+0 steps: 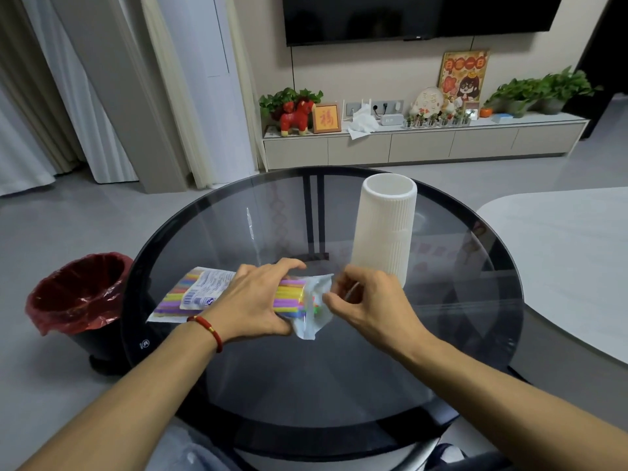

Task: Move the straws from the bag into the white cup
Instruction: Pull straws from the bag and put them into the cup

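Observation:
A clear plastic bag (pixel 204 290) full of coloured straws (pixel 289 295) lies on the round glass table (pixel 458 300), its white label facing up. My left hand (pixel 253 300) is clamped over the middle of the bag. My right hand (pixel 360 300) pinches the bag's loose, crumpled right end between thumb and fingers. A tall ribbed white cup (pixel 385 226) stands upright just behind my right hand; I cannot see inside it.
A bin with a red liner (pixel 76 294) stands on the floor left of the table. A pale tabletop (pixel 560 253) reaches in from the right. A low TV cabinet (pixel 424 144) with plants and ornaments lines the far wall.

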A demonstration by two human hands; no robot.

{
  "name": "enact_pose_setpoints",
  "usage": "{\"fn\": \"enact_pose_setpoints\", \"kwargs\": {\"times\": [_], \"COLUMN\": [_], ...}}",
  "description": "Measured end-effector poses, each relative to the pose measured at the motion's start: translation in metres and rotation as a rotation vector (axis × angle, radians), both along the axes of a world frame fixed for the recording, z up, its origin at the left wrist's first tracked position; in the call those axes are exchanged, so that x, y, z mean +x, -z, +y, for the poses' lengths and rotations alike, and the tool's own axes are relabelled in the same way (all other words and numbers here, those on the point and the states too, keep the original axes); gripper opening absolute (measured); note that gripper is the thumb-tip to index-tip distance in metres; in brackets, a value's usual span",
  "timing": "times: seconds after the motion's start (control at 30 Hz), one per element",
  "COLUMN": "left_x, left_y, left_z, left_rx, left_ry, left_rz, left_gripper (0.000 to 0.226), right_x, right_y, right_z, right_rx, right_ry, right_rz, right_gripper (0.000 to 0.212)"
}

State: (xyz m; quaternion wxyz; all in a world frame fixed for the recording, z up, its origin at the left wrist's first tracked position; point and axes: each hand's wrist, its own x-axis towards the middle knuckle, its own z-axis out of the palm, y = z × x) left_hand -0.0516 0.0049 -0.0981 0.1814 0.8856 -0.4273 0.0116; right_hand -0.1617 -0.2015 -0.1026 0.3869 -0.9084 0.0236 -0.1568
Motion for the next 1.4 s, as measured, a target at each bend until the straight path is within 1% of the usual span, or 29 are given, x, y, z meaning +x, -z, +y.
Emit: {"fn": "enact_pose_setpoints", "kwargs": {"times": [0.03, 0.1, 0.17, 0.23, 0.3, 0.4, 0.47, 0.5, 0.57, 0.63, 0.7, 0.83, 0.87, 0.93, 0.97, 1.07, 1.13, 1.27, 1.3, 1.4], "left_x": [-0.002, -0.005, -0.009, -0.011, -0.011, -0.009, -0.006, -0.006, -0.007, -0.009, -0.009, -0.011, -0.012, -0.014, -0.014, -0.012, -0.009, -0.006, -0.007, -0.011], "left_y": [0.0, -0.001, -0.001, 0.0, 0.001, -0.001, -0.001, -0.001, -0.002, -0.003, -0.004, -0.005, -0.005, -0.003, -0.003, -0.003, -0.003, -0.003, -0.003, -0.005], "left_z": [0.0, -0.001, -0.001, -0.002, -0.002, -0.001, 0.002, 0.003, 0.002, -0.001, -0.002, -0.003, -0.003, -0.005, -0.006, -0.006, -0.001, 0.004, 0.003, -0.003], "left_rx": [-0.005, -0.018, -0.038, -0.038, -0.042, -0.041, -0.051, -0.06, -0.074, -0.095, -0.11, -0.108, -0.101, -0.081, -0.064, -0.018, -0.015, -0.012, -0.014, -0.016], "left_ry": [0.003, 0.016, 0.013, 0.003, 0.0, -0.022, -0.046, -0.052, -0.051, -0.052, -0.064, -0.076, -0.077, -0.073, -0.074, -0.091, -0.093, -0.083, -0.076, -0.052], "left_rz": [-0.003, 0.011, 0.038, 0.071, 0.081, 0.076, 0.094, 0.113, 0.158, 0.18, 0.179, 0.19, 0.185, 0.183, 0.184, 0.161, 0.125, 0.099, 0.101, 0.104], "left_gripper": [0.087, 0.083, 0.079, 0.078, 0.078, 0.08, 0.081, 0.082, 0.082, 0.081, 0.081, 0.08, 0.08, 0.08, 0.08, 0.081, 0.081, 0.085, 0.085, 0.084], "right_x": [0.0, 0.002, 0.004, 0.007, 0.01, 0.01, 0.007, 0.006, 0.005, 0.006, 0.007, 0.007, 0.007, 0.005, 0.005, 0.01, 0.01, -0.002, -0.004, -0.002], "right_y": [-0.002, -0.001, 0.004, 0.007, 0.007, 0.005, 0.001, -0.001, -0.003, -0.002, -0.002, -0.005, -0.005, -0.002, 0.001, 0.005, 0.002, -0.003, -0.002, 0.005], "right_z": [0.0, 0.001, 0.001, 0.003, 0.004, -0.005, -0.015, -0.018, -0.018, -0.015, -0.012, -0.014, -0.014, -0.011, -0.01, -0.019, -0.031, -0.043, -0.04, -0.018], "right_rx": [0.103, 0.257, 0.33, 0.335, 0.293, 0.21, 0.183, 0.186, 0.164, -0.012, -0.191, -0.273, -0.253, -0.124, -0.068, 0.111, 0.269, 0.6, 0.661, 0.688], "right_ry": [-0.086, -0.215, -0.246, -0.205, -0.155, -0.086, -0.079, -0.107, -0.181, -0.196, -0.173, -0.265, -0.294, -0.343, -0.33, -0.181, -0.127, -0.112, -0.122, -0.111], "right_rz": [0.031, 0.162, 0.221, 0.216, 0.188, 0.134, 0.124, 0.135, 0.15, 0.104, 0.017, -0.061, -0.045, 0.042, 0.071, 0.09, 0.103, 0.11, 0.112, 0.094], "right_gripper": [0.01, 0.015, 0.017, 0.02, 0.017, 0.007, 0.007, 0.011, 0.026, 0.038, 0.043, 0.042, 0.043, 0.046, 0.045, 0.027, 0.022, 0.01, 0.01, 0.015]}}
